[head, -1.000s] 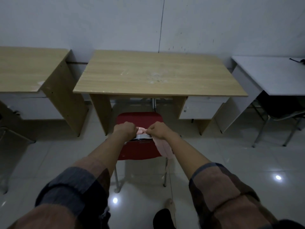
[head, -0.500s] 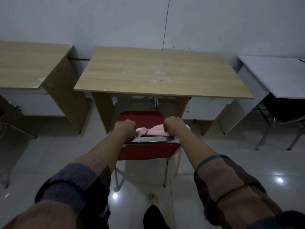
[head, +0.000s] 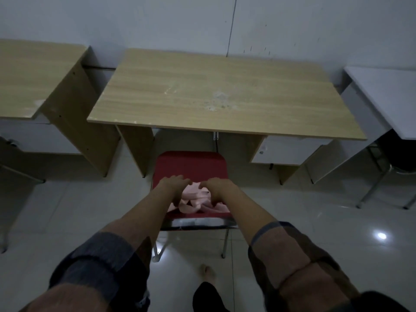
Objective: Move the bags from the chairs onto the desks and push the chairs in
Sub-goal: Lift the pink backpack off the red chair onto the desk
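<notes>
Left hand [head: 174,186] and right hand [head: 215,189] both clutching crumpled pink bag [head: 198,200], red chair [head: 191,165] seat beneath them, fingertips buried in fabric, wooden desk [head: 220,95] beyond knuckles, dim light.

Both forearms are bare from wrist to near the elbow, the sleeves pushed up and bunched there. The left sleeve [head: 99,262] is a plaid of dark grey-blue and rust-brown blocks, with a thick rolled band of grey-blue cloth where it gathers. The right sleeve [head: 299,255] carries the same check, mostly brown, edged by a narrow grey-blue stripe at the cuff and crossed by a thin seam line lower down. Below, a dark trouser leg [head: 207,296] ends above a bare foot [head: 208,272] on the pale tiled floor [head: 292,199].
</notes>
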